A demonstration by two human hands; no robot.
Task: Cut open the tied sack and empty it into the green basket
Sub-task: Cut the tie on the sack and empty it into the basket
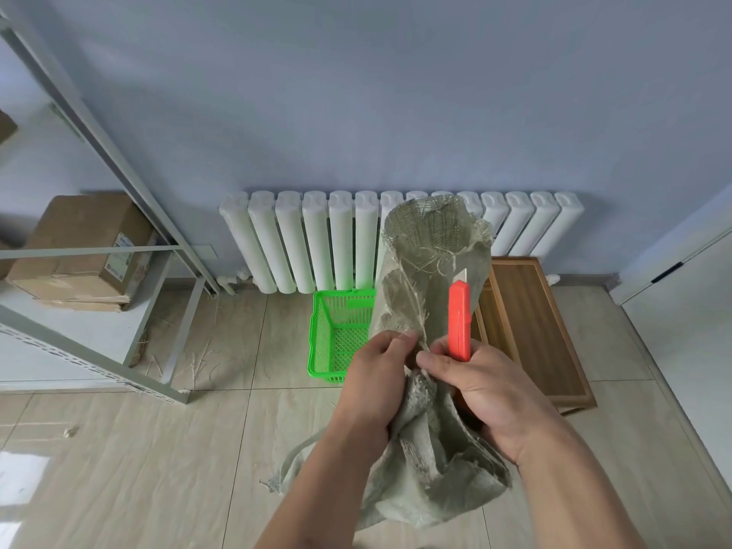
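Note:
A grey-green woven sack [426, 271] stands up in front of me, its frayed mouth open at the top near the radiator. My left hand [380, 374] grips a fold of the sack at its middle. My right hand [475, 384] pinches the same gathered fabric and holds an orange utility knife [459, 322], its short blade pointing up beside the sack. The sack's lower part hangs crumpled beneath my hands. The green plastic basket [323, 342] sits on the floor behind and to the left of the sack, partly hidden by it. What the sack contains is not visible.
A white radiator [301, 239] lines the wall behind. A wooden tray-like box [530, 322] lies on the floor at the right. A metal shelving frame [174, 247] with a cardboard box [83, 247] stands at the left. Straw bits litter the tiled floor.

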